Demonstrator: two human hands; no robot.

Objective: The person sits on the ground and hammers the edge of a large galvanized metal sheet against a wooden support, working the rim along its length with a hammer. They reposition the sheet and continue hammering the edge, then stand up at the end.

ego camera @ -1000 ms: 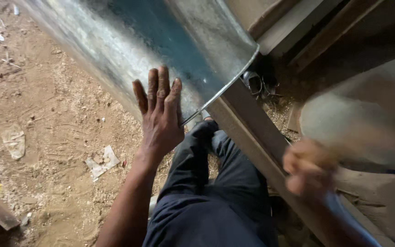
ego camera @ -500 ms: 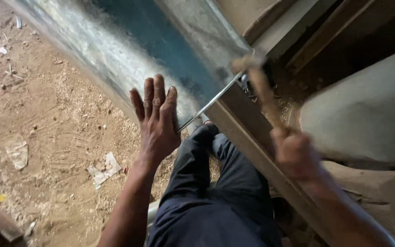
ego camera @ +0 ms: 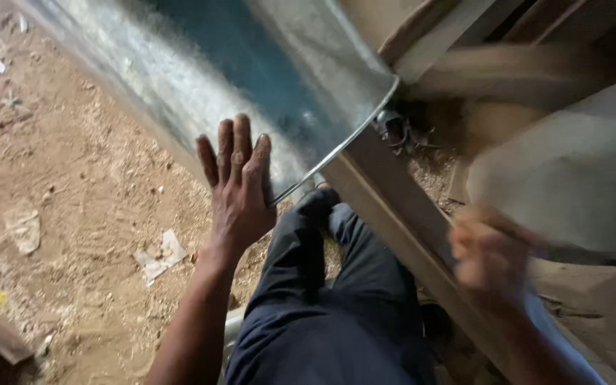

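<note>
My left hand [ego camera: 237, 189] lies flat, fingers together, on the lower corner of a curved galvanised metal sheet [ego camera: 251, 78]. The sheet's rolled edge [ego camera: 344, 146] rests against a slanting wooden beam [ego camera: 393, 207]. To the right, my right hand [ego camera: 490, 257] is a motion blur, closed around the handle of a wooden mallet. The mallet [ego camera: 500, 71] shows only as a tan streak above the beam, near the sheet's upper corner. My legs in dark blue trousers [ego camera: 322, 306] sit between the two arms.
Sandy ground [ego camera: 73, 178] with paper scraps [ego camera: 158, 257] spreads to the left. A grey slab [ego camera: 572, 171] and wooden boards [ego camera: 436, 36] fill the right and top. A dark twisted piece of wire [ego camera: 393, 128] lies by the beam.
My right hand has pulled back down and to the right after swinging the mallet onto the sheet's edge. The left hand has stayed flat on the sheet.
</note>
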